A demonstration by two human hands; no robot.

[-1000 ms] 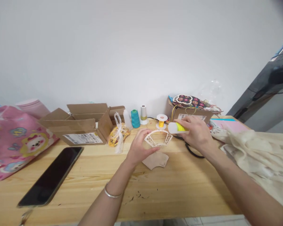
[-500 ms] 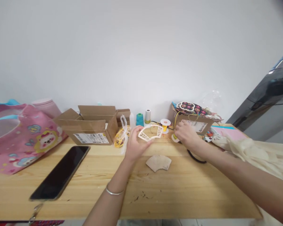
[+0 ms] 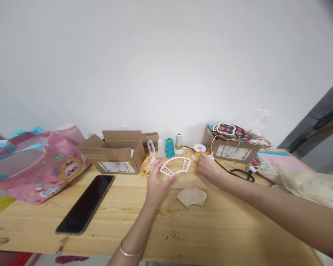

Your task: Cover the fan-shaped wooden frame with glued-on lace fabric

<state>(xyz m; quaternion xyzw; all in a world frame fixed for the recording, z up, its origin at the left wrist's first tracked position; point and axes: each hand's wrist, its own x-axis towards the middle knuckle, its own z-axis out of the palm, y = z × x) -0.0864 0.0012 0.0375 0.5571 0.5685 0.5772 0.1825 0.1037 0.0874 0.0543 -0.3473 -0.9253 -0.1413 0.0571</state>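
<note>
My left hand (image 3: 157, 183) pinches a pale fan-shaped cut-out frame (image 3: 188, 164) by its left side, thumb below and fingers behind, holding it above the table. My right hand (image 3: 208, 166) is closed, its fingertips at a white spool of yellow thread (image 3: 200, 147); the fingers partly cover the spool. Another white spool edge (image 3: 211, 155) shows just behind that hand. Below the frame, a solid beige fan-shaped piece (image 3: 192, 197) lies flat on the wooden table (image 3: 122, 218).
At the back stand an open cardboard box (image 3: 113, 157), a teal thread cone (image 3: 169, 147), a white cone (image 3: 178, 142) and a filled box (image 3: 233, 152). A phone (image 3: 86, 205) and pink bag (image 3: 52, 166) lie left. Black cable (image 3: 240, 173) and cream cloth (image 3: 308, 184) are right.
My right hand has moved left to the spool of yellow thread, uncovering the black cable. My left hand still holds the fan-shaped frame, now flatter to view. The view has shifted slightly.
</note>
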